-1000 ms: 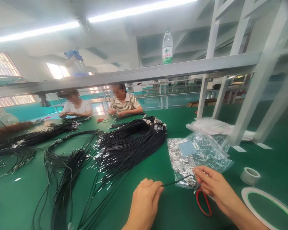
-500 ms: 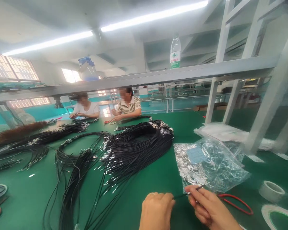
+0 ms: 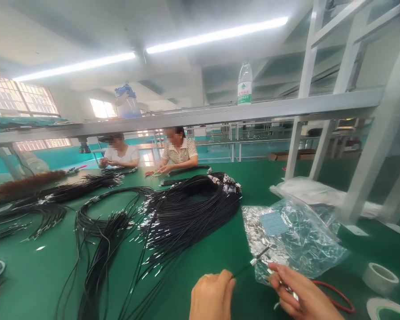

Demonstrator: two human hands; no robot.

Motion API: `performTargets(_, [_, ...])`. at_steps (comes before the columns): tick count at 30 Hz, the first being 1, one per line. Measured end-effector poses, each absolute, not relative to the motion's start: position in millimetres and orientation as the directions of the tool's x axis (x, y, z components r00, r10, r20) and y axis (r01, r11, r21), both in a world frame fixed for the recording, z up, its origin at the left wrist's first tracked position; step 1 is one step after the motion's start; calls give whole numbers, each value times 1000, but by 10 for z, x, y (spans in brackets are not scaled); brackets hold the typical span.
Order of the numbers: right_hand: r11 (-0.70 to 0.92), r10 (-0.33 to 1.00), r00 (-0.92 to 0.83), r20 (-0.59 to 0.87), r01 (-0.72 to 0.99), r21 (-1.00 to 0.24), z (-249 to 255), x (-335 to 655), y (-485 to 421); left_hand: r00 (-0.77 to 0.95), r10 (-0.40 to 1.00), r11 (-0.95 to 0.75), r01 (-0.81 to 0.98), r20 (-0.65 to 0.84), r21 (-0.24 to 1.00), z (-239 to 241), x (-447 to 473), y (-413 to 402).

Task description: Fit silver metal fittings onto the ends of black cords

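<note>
My left hand (image 3: 212,297) is closed in a pinch on a thin black cord (image 3: 245,268) near its end, low in the view. A small metal clasp (image 3: 254,262) sits on the cord's tip. My right hand (image 3: 303,298) is closed beside it, holding small silver metal pieces against its fingers. Just beyond both hands lies a clear plastic bag of metal clasps (image 3: 291,238) on the green table (image 3: 203,249). A large bundle of black cords (image 3: 183,209) fans out to the left of the bag.
Red-handled scissors (image 3: 336,295) lie right of my right hand. A tape roll (image 3: 380,278) and a larger ring (image 3: 388,309) sit at the right. More cord bundles (image 3: 53,200) lie left. Two people (image 3: 176,149) work across the table under a grey shelf (image 3: 253,109) carrying a bottle (image 3: 244,84).
My hands dropped lower in view as the camera tilted up. The right hand drew back from the bag, and a metal clasp now sits on the cord's tip.
</note>
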State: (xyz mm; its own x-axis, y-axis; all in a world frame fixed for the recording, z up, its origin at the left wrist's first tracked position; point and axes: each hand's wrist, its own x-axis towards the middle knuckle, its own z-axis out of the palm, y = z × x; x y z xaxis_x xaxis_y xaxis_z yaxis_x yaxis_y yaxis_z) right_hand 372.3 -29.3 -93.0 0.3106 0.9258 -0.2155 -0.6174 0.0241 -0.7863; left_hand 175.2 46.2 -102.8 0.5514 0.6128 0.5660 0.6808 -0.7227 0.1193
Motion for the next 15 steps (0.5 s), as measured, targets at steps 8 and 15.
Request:
performTargets(8, [11,902,355,-247,-590,-808,-856,3894,-314,591,578,-748,660,562,76,-992,1760,440])
performTargets(15, [88,879,424,-219,-594,-800,-828,4016,-327,629,532,-793,604,567,75,-1037,1746,430])
